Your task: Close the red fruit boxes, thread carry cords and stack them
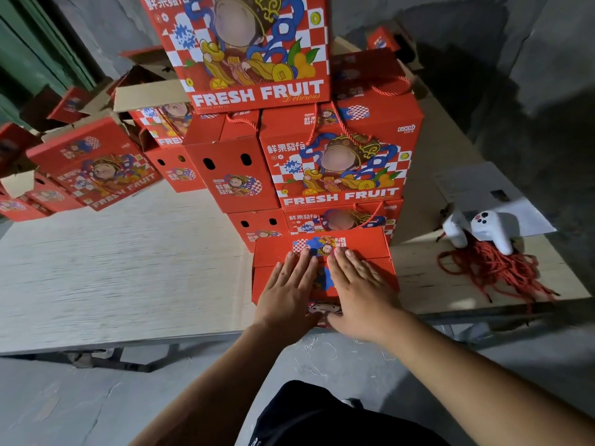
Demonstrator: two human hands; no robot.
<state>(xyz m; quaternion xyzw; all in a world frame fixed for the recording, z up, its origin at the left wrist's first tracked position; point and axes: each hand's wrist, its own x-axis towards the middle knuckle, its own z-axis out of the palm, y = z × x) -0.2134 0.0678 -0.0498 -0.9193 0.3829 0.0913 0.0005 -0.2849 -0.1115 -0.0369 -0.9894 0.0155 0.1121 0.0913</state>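
Here both forearms reach forward over the table edge [135, 336], and the left hand [288, 294] and right hand [357, 294] lie flat, fingers straight, side by side on the top flaps of a red fruit box [370, 249]. They press it and grip nothing. The box stands at the near edge, directly under the palms, in front of a stack of closed boxes [341, 165] printed "FRESH FRUIT" and "GOOD LUCK". Red carry cords [492, 268] lie piled to the right.

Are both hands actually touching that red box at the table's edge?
Touching. The head view shows left hand and right hand lying flat on the red box.
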